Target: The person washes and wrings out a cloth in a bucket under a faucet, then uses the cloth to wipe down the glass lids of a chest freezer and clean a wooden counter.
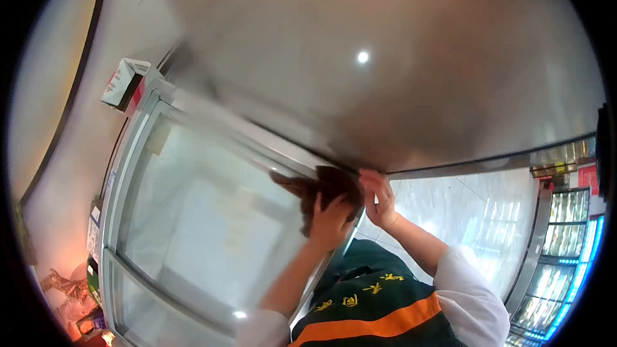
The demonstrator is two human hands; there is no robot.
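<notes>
While the left hand point(332, 220) grips the brown cloth-like bundle point(339, 183) at the right edge of the glass-topped cabinet point(186, 218), the right hand point(382, 204) has loosely open fingers beside it; gathering loose folds gives firmer control.

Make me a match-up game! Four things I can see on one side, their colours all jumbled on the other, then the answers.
1. cloth in the left hand
2. apron
3. apron's stripe
4. right sleeve

A. white
B. orange
C. brown
D. dark green

Right pairs: 1-C, 2-D, 3-B, 4-A
</notes>
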